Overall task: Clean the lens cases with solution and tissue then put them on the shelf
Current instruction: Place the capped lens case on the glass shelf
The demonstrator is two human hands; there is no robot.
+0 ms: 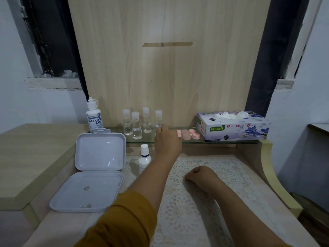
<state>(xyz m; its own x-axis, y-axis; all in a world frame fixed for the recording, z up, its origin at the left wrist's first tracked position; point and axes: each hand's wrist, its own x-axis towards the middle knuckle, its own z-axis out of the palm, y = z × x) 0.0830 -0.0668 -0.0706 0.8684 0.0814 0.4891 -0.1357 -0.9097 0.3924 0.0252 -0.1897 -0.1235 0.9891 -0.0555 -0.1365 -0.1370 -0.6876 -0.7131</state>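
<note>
Pink lens cases (pixel 188 134) lie in cluster on glass shelf (pixel 222 141), between clear bottles (pixel 137 124) and Mysoft tissue box (pixel 235 125). Left hand (pixel 168 138) reaches to shelf, touching leftmost case; finger grip hidden, cannot tell. Right hand (pixel 200 176) curled in fist, holding nothing, on lace mat (pixel 204 211) over pale wood worktop (pixel 35 148). Dream Eye solution bottle (pixel 94 116) at shelf's left end. Open grey box (pixel 92 168) left. Wood panel (pixel 169 68) behind, bluish walls.

Open grey box (pixel 92 175), lace mat (pixel 204 202)
</note>
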